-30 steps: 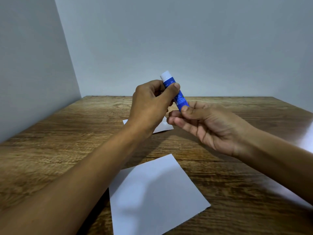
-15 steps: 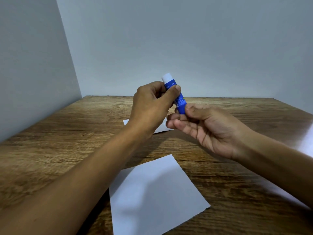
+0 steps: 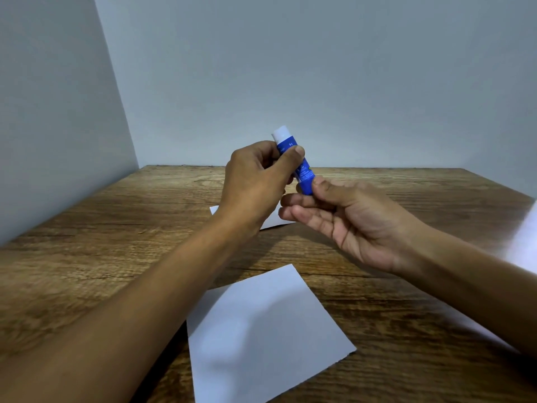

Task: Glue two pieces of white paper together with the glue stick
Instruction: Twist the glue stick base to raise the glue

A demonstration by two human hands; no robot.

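A left hand [image 3: 255, 184] grips the blue glue stick [image 3: 299, 167] mid-air above the table [image 3: 87, 242]; the right hand [image 3: 343, 216] pinches its lower end; 2 white papers [image 3: 261, 335] lie below; it looks light, rigid, smooth, best gripped mid-barrel.

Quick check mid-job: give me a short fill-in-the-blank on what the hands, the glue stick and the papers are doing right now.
1. The glue stick is held by ____ hands, clear of the table.
2. The right hand pinches the stick's ____ end, while the left hand grips it higher up.
3. The stick's body is ____ in colour, with a white tip on top.
4. The near paper lies flat on the table, touched by ____ hand.

Missing words: both; lower; blue; neither
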